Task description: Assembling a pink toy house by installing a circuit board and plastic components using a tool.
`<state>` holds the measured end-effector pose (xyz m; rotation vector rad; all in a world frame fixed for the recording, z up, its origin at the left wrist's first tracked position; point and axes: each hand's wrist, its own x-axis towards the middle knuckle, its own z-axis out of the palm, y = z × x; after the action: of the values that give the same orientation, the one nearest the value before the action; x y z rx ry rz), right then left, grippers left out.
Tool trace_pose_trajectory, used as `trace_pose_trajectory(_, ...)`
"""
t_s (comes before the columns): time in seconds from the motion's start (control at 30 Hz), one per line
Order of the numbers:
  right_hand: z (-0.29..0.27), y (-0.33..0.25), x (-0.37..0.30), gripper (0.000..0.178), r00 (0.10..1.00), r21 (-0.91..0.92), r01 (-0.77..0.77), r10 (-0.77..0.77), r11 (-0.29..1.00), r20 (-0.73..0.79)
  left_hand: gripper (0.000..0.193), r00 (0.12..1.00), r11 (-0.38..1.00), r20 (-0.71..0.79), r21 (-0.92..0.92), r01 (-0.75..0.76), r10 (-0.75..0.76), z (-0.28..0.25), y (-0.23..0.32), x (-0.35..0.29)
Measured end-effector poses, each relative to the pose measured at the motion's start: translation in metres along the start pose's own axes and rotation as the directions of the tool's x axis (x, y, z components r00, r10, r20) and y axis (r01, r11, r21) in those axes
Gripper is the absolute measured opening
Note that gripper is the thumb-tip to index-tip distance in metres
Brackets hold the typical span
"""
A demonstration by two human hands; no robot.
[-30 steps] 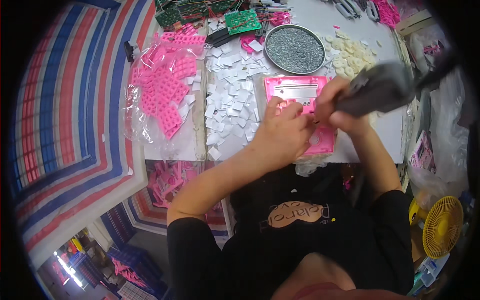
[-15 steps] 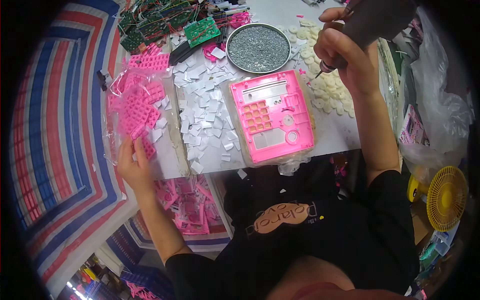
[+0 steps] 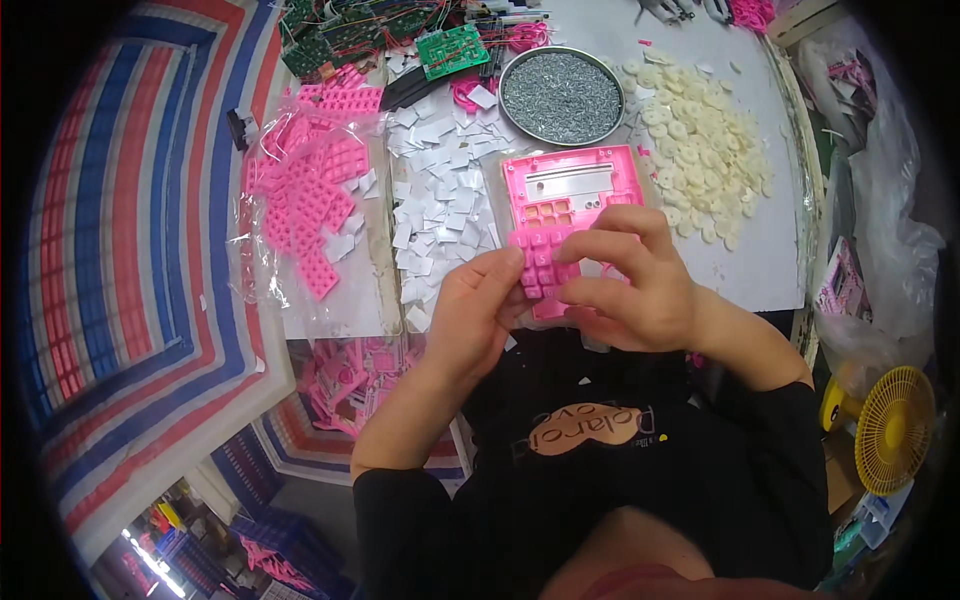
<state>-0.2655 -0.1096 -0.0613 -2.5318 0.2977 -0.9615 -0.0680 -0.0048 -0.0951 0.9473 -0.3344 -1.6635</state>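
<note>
A pink keypad (image 3: 536, 262) with raised square keys is held over the pink plastic housing (image 3: 628, 170), tilted up toward me. My left hand (image 3: 478, 305) pinches its left edge between thumb and fingers. From the other side my right hand (image 3: 640, 285) curls in, its fingertips at the keypad's right edge. The housing lies face down on a wrapped pad, its lower part mostly covered by my hands. A few square openings and a clear window strip show in its upper part. More pink keypads (image 3: 300, 215) lie in a clear plastic bag at the left.
Behind the housing stands a round tin (image 3: 562, 97) full of small screws. White paper squares (image 3: 440, 190) are scattered left of it, cream plastic discs (image 3: 700, 150) to the right. Green circuit boards (image 3: 452, 52) with wires sit at the back left. A yellow fan (image 3: 893, 430) stands at the far right.
My left hand has come from the bagged keypads to the housing, bringing one keypad. My right hand has let go of the dark powered screwdriver, now out of view, and come down to the keypad.
</note>
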Motion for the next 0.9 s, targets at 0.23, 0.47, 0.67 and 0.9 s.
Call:
trace_pose_trajectory(0.23,-0.008,0.032,0.018,0.018,0.945,0.696,-0.203,-0.049,0.689,0.324,0.047,0.884,0.950,0.381,-0.045,0.310,-0.271,0.005,-0.008,-0.017)
trace_pose_trajectory(0.47,-0.019,0.044,0.031,0.016,0.859,0.246,-0.201,0.050,0.948,0.509,0.017,0.850,0.348,0.235,0.836,-0.424,0.472,-0.010,0.003,-0.021)
trace_pose_trajectory(0.67,0.016,0.084,0.050,0.017,0.824,-0.007,-0.174,0.150,0.985,0.546,0.032,0.690,-0.128,0.499,0.847,-0.516,0.524,-0.010,-0.004,0.010)
trace_pose_trajectory(0.9,0.012,0.075,0.043,0.031,0.917,-0.092,-0.109,0.136,0.990,0.376,0.035,0.680,-0.266,0.567,0.822,-0.503,0.465,-0.011,-0.007,0.015)
